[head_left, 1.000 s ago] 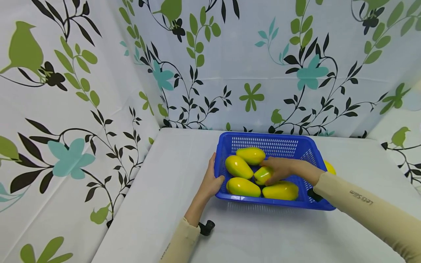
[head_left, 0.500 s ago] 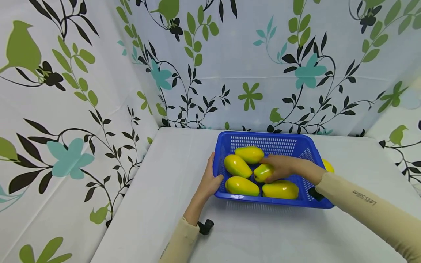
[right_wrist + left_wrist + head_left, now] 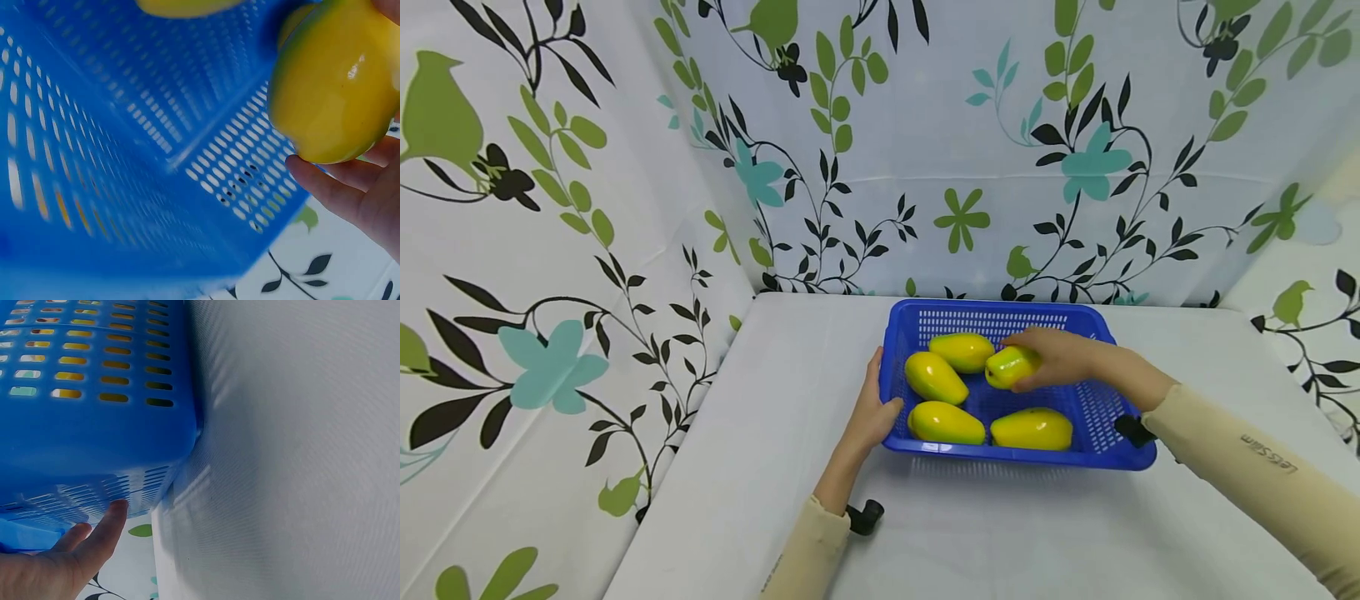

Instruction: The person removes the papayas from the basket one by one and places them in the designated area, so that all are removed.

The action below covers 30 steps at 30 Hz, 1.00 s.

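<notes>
My left hand point(image 3: 872, 414) grips the left side of a blue plastic basket point(image 3: 1015, 454), its thumb over the rim. In the left wrist view, its fingers point(image 3: 103, 536) lie along the outer wall. My right hand point(image 3: 1058, 357) holds a glossy yellow mango point(image 3: 1009, 367) tinged with green, inside the basket's outline. The right wrist view shows this mango point(image 3: 337, 81) raised off the basket floor, fingers at its end and sides. Several more mangoes lie in the basket: one at the back point(image 3: 962, 352), one at the left point(image 3: 936, 377), and others along the front point(image 3: 1032, 429).
The basket stands on a white-covered table point(image 3: 985, 533). A patterned curtain point(image 3: 880, 167) hangs behind and to the left. Something orange-yellow point(image 3: 64, 209) shows through the basket's slots in the right wrist view.
My right hand has lifted the mango from among the others and moved it slightly back and right. The left hand keeps its hold. The yellow thing beyond the basket's right side is now out of sight.
</notes>
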Available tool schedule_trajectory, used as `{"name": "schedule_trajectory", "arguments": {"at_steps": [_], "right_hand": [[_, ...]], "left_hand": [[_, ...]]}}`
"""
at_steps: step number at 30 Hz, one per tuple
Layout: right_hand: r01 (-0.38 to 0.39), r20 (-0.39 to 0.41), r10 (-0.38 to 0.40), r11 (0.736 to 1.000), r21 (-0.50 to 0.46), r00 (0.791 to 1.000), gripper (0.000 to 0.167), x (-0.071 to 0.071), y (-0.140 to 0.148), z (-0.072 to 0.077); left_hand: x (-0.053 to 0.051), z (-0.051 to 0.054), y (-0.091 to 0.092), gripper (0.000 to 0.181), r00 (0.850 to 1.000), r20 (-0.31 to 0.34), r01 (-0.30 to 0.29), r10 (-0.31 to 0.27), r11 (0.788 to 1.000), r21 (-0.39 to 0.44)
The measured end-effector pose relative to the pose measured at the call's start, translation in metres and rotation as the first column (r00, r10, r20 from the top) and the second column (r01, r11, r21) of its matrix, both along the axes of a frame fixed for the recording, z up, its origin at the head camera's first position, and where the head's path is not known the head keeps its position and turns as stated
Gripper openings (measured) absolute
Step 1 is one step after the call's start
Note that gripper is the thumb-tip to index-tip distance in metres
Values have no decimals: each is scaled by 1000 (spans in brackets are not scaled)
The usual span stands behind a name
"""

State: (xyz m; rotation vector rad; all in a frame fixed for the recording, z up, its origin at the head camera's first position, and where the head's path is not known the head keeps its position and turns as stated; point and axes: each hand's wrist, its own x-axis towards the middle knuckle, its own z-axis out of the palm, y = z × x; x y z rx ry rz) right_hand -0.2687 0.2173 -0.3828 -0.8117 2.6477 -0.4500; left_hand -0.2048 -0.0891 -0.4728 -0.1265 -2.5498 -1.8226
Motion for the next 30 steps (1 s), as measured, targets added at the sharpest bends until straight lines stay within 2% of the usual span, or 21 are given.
{"name": "schedule_trajectory", "arguments": {"at_steps": [9,15,22,30], "right_hand": [[29,-86,-36,996,-79,996,77,3,24,28],[59,-126,-71,994,-92,990,77,4,40,32],[93,-124,-105,991,-101,987,79,8,52,37],[168,-135,-182,980,-110,974,79,3,79,42]], "left_hand": [[1,1,1,86,1000,10,-2,2,1000,5],[1,2,0,87,1000,4,-2,2,1000,2],[2,2,-1,86,1000,-1,1,-1,1000,1],[2,2,0,86,1000,-2,1,-1,1000,-8]]}}
